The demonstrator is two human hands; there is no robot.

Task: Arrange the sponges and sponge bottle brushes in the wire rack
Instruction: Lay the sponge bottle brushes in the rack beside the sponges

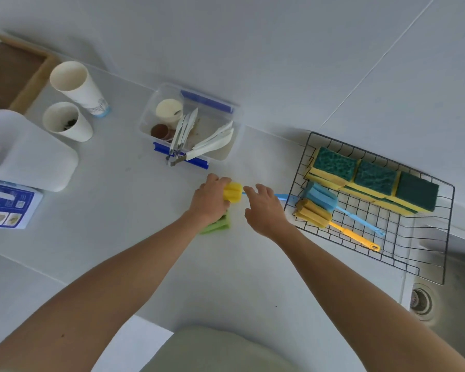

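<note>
My left hand (209, 200) grips the yellow sponge head (232, 192) of a bottle brush on the counter; its blue handle (281, 196) runs right toward the black wire rack (447, 210). My right hand (263, 208) hovers over that handle with fingers apart, holding nothing. A green sponge (217, 225) lies partly under my left hand. In the rack lie several yellow-and-green scouring sponges (373, 177), a blue sponge brush (322, 196) and a dark yellow sponge brush (313, 212) with an orange handle.
A clear box (226, 108) with blue clips holds tongs and small cups behind my hands. Two white cups (73, 87), a white container (24, 151) and a blue leaflet (6, 204) stand at the left. A steel sink (457, 285) lies below the rack.
</note>
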